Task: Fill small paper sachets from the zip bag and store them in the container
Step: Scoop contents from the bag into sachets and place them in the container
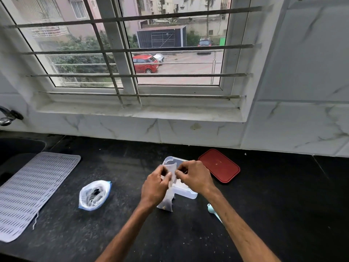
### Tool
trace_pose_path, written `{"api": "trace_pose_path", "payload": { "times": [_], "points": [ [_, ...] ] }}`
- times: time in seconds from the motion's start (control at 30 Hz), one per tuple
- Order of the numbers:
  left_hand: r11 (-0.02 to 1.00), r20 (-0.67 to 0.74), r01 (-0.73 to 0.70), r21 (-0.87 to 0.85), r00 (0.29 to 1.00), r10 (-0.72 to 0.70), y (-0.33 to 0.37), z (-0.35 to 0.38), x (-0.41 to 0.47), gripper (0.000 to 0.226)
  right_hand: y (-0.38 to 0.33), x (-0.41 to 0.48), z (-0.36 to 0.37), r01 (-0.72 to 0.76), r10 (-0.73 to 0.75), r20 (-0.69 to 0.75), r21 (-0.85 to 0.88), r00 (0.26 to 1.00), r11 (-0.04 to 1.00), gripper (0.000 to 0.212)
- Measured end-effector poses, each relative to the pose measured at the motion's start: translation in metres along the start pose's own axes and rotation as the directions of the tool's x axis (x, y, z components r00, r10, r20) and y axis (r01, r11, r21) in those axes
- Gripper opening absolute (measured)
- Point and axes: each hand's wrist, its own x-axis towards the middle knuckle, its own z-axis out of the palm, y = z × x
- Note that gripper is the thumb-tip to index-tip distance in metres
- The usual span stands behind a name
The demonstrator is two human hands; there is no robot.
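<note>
A small white paper sachet (168,197) hangs upright above the black counter, dark filling showing at its bottom. My left hand (155,186) pinches its top edge from the left, and my right hand (195,176) pinches the same top edge from the right. Directly behind the hands sits the clear plastic container (186,192), partly hidden by them. The zip bag (94,194) with a blue seal lies open on the counter to the left, holding dark contents.
A red lid (220,168) lies right of the container. A pale blue spoon (213,211) lies by my right forearm. A grey ribbed mat (32,191) covers the left, beside a sink (17,148) and tap (9,116). A tiled wall and window stand behind.
</note>
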Motion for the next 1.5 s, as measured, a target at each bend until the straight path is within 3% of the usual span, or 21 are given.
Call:
{"api": "trace_pose_path", "payload": {
  "times": [0.07, 0.17, 0.27, 0.3, 0.4, 0.43, 0.53, 0.7, 0.83, 0.9, 0.97, 1.07, 1.1, 1.2, 1.33, 1.43, 1.5],
  "points": [
    [0.980, -0.181, 0.065, 0.186, 0.983, -0.031, -0.005, -0.003, 0.003, 0.018, -0.001, 0.000, 0.002, -0.040, 0.028, -0.096, -0.127, 0.995, 0.991, 0.021],
    [0.982, -0.224, 0.060, 0.182, 0.974, -0.018, -0.006, -0.003, 0.000, 0.018, -0.006, 0.000, 0.007, -0.036, 0.013, -0.100, -0.233, 0.995, 0.972, 0.019],
    [0.981, -0.251, -0.013, 0.193, 0.966, 0.062, -0.007, 0.003, -0.005, 0.017, -0.010, -0.002, 0.015, 0.064, -0.133, -0.184, -0.339, 0.974, 0.938, 0.012],
    [0.987, -0.252, -0.008, 0.162, 0.967, 0.050, -0.010, 0.004, -0.006, 0.016, -0.013, -0.005, 0.018, 0.138, -0.221, -0.195, -0.365, 0.956, 0.921, 0.020],
    [0.998, -0.209, -0.021, 0.054, 0.977, 0.032, -0.016, 0.002, -0.005, 0.010, -0.013, -0.010, 0.029, 0.414, -0.462, -0.035, -0.390, 0.886, 0.823, 0.033],
    [0.999, -0.182, -0.042, -0.008, 0.983, 0.040, -0.017, 0.001, -0.004, 0.008, -0.013, -0.011, 0.028, 0.432, -0.450, 0.032, -0.345, 0.893, 0.833, 0.028],
    [0.971, -0.114, -0.019, -0.240, 0.993, -0.009, -0.024, -0.009, -0.006, 0.009, -0.006, -0.007, 0.024, 0.351, -0.316, 0.191, -0.193, 0.929, 0.916, 0.024],
    [0.951, -0.007, -0.050, -0.305, 0.999, 0.050, -0.042, -0.011, -0.010, 0.014, -0.010, -0.004, 0.007, 0.413, -0.287, 0.354, -0.360, 0.890, 0.837, 0.028],
    [0.886, 0.044, -0.082, -0.456, 0.993, 0.114, -0.042, -0.011, -0.019, 0.018, -0.024, -0.007, 0.013, 0.340, -0.245, 0.484, -0.117, 0.840, 0.933, 0.032],
    [0.880, 0.124, -0.099, -0.465, 0.977, 0.175, -0.050, -0.019, -0.021, 0.030, -0.024, -0.008, 0.015, 0.351, -0.231, 0.517, -0.146, 0.824, 0.925, 0.055],
    [0.906, 0.196, -0.127, -0.404, 0.955, 0.221, -0.062, -0.029, -0.018, 0.060, -0.023, -0.012, 0.013, 0.417, -0.233, 0.534, -0.253, 0.813, 0.873, 0.072],
    [0.932, 0.263, -0.158, -0.326, 0.932, 0.250, -0.067, -0.038, -0.007, 0.099, -0.033, -0.015, 0.011, 0.479, -0.285, 0.550, -0.248, 0.785, 0.842, 0.062],
    [0.931, 0.265, -0.175, -0.321, 0.927, 0.266, -0.066, -0.039, -0.004, 0.098, -0.039, -0.015, 0.010, 0.510, -0.309, 0.573, -0.228, 0.759, 0.829, 0.055],
    [0.931, 0.213, -0.277, -0.238, 0.920, 0.328, -0.061, -0.039, 0.003, 0.066, -0.050, -0.008, 0.013, 0.546, -0.321, 0.628, -0.202, 0.709, 0.813, 0.049],
    [0.922, 0.161, -0.323, -0.214, 0.919, 0.360, -0.067, -0.039, 0.009, 0.045, -0.056, -0.007, 0.017, 0.491, -0.220, 0.616, -0.311, 0.756, 0.814, 0.067],
    [0.918, 0.091, -0.338, -0.206, 0.928, 0.362, -0.075, -0.039, 0.012, 0.037, -0.066, -0.008, 0.026, 0.458, -0.192, 0.617, -0.306, 0.763, 0.835, 0.053],
    [0.909, 0.054, -0.358, -0.215, 0.925, 0.377, -0.079, -0.038, 0.012, 0.044, -0.068, -0.004, 0.034, 0.446, -0.202, 0.631, -0.254, 0.749, 0.858, 0.039]
  ]
}}
